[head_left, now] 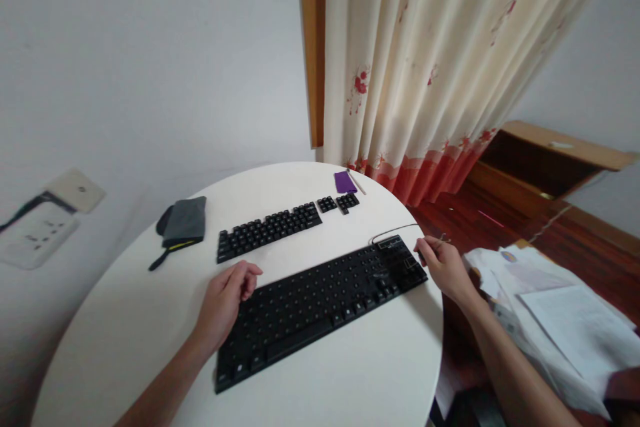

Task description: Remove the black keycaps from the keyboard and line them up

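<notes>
A black keyboard point(310, 307) lies at a slant on the white round table point(320, 380). Most of its keycaps are off and bare switches show; a few caps remain along the front edge, with the space bar. My left hand point(233, 290) is curled closed over its left rear corner; what the fingers hold, if anything, is hidden. Just off the keyboard's right end, my right hand point(440, 263) pinches a small tool with thin wire ends point(444, 237). Behind the keyboard, loose black keycaps point(270, 229) stand in rows, with two smaller groups of keycaps point(327, 204) to their right.
At the table's back left lies a grey pouch point(186, 220) with a dark strap. A purple cloth point(344, 182) and a thin stick point(357, 182) lie at the far edge. The keyboard's cable point(393, 228) runs off to the right. Papers point(575, 320) lie beside the table.
</notes>
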Available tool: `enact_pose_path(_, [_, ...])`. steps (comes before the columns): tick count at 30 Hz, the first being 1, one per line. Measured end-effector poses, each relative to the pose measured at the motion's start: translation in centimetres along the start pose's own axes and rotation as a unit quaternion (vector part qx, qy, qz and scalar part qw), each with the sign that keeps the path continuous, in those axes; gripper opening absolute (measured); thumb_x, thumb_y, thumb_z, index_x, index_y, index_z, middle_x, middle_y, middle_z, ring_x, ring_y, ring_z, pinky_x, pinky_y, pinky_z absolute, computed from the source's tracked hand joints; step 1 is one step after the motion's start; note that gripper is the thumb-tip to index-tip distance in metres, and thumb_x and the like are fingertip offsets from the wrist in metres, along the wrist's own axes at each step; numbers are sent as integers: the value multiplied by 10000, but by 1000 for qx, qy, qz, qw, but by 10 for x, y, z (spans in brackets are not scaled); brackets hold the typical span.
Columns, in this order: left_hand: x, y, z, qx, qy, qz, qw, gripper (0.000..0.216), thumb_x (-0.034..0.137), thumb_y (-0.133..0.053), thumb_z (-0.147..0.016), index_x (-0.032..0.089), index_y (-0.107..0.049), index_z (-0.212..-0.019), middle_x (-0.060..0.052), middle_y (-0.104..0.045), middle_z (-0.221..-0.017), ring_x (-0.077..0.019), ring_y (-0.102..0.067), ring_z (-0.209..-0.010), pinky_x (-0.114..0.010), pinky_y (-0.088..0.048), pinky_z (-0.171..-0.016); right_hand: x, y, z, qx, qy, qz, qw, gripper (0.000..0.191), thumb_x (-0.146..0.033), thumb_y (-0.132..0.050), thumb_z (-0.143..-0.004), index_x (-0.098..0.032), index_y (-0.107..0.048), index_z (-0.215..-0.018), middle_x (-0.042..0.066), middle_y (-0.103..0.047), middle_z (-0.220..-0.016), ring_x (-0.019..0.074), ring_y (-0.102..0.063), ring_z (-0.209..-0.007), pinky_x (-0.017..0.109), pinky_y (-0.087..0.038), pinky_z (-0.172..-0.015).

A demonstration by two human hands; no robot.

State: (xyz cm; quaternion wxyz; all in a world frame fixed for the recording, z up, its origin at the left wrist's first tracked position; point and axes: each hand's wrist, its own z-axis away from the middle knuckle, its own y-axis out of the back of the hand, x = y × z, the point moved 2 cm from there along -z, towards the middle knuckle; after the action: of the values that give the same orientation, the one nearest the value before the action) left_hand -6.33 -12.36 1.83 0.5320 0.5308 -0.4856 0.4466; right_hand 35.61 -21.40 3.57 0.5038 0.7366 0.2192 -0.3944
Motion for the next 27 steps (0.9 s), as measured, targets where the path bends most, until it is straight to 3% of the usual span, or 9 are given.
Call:
enact_pose_path(11, [1, 0, 0, 6, -6, -6, 1000, 330, 443, -520, -881, 164, -627, -743, 21, -463, -528, -131, -411, -527, -244, -323, -487, -1, -5, 6, -68, 8, 29, 997, 380, -460, -415, -937, -185, -573, -727, -36, -457, -518, 130, -422, -483, 239, -330, -495])
enact_pose_path(17, [3, 0, 1, 2, -7, -12, 1000, 305, 425, -528, -870, 168, -630, -739, 19, -465, -531, -136, -418, -530, -248, -331, -486, -11, -8, 11, -58, 37, 70, 995, 372, -424, -420, -944, -187, -571, -701, 2, -537, -561, 148, -478, -526, 247, -322, -504])
enact_pose_path(24, [-3, 1, -1, -9, -3, -7, 1000, 299, 413, -519, -891, 162, -623, -769, 26, -452, -542, -129, -404, -541, -245, -322, -497, 4, -12, 2, -80, 1, 42, 996, 421, -458, -368, -958, -183, -560, -704, -11, -509, -503, 142, -480, -472, 241, -355, -506])
enact_pose_path(27, [-3, 2, -1, -13, -5, -4, 1000, 292, 405, -517, -892, 160, -622, -771, 27, -455, -541, -127, -403, -540, -241, -324, -498, 5, -15, 6, -77, 20, 70, 994, 417, -445, -355, -965, -184, -570, -721, 10, -549, -531, 155, -508, -491, 246, -352, -507])
